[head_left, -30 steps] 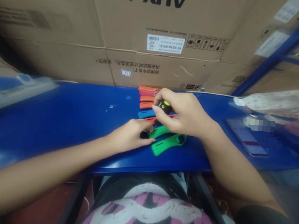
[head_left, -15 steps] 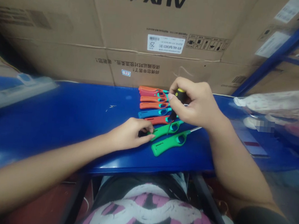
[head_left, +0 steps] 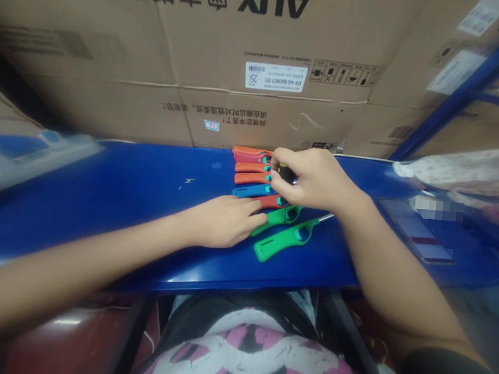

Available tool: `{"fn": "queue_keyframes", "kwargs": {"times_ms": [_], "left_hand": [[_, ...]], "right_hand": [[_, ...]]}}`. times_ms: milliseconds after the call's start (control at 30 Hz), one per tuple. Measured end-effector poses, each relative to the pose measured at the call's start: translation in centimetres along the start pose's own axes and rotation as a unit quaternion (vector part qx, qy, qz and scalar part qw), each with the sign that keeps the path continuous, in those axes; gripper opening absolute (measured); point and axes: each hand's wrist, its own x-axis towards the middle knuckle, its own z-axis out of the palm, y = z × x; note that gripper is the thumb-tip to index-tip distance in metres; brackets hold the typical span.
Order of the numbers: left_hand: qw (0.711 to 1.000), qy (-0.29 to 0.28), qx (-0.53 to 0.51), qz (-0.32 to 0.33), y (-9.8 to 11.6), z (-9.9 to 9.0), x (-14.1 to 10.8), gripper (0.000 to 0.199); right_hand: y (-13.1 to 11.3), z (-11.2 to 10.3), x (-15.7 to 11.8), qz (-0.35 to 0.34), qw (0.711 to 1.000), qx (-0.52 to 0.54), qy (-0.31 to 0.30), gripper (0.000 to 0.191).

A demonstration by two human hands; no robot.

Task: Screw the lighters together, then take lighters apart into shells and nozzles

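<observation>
Several long-necked gas lighters lie in a row on the blue table. My left hand (head_left: 229, 223) has its fingers closed on the handle end of a green lighter (head_left: 276, 219), second from the front. In my right hand (head_left: 314, 178) is a screwdriver (head_left: 286, 172) with a black and yellow handle, held above the row; its tip is hidden. Nearest my body lies another green lighter (head_left: 283, 241), untouched. Behind the held one are a red lighter (head_left: 269, 202), a blue lighter (head_left: 250, 190) and an orange lighter (head_left: 249, 178). More orange and red ones lie at the back.
A large cardboard box (head_left: 151, 108) stands along the back of the blue table (head_left: 118, 190). To the right lie a phone (head_left: 420, 234) and a pale patterned cloth bag (head_left: 456, 167). A clear plastic item (head_left: 60, 153) is at the left. A blue post (head_left: 458, 100) slants at right.
My left fingers have moved farther over the green lighter's handle. My right hand has tilted and come lower with the screwdriver, so less of the tool shows.
</observation>
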Motion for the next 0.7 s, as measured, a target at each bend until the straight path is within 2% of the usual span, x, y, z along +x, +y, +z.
{"fn": "queue_keyframes", "kwargs": {"times_ms": [133, 300, 567, 700], "left_hand": [[0.998, 0.013, 0.03, 0.054, -0.6, 0.5, 0.5, 0.017], [0.994, 0.024, 0.072, 0.075, -1.1, 1.1, 1.0, 0.022], [0.994, -0.004, 0.061, 0.086, -1.5, -0.3, 0.9, 0.014], [0.994, -0.015, 0.042, 0.097, -1.8, -0.4, 1.0, 0.017]], "right_hand": [[0.2, 0.0, 0.0, 0.003, 1.0, -0.004, 0.001, 0.018], [0.3, -0.2, 0.0, 0.015, 1.0, -0.013, 0.004, 0.018], [0.4, -0.2, -0.1, 0.01, 1.0, -0.005, 0.018, 0.019], [0.5, -0.3, -0.1, 0.008, 1.0, -0.007, 0.023, 0.02]]}}
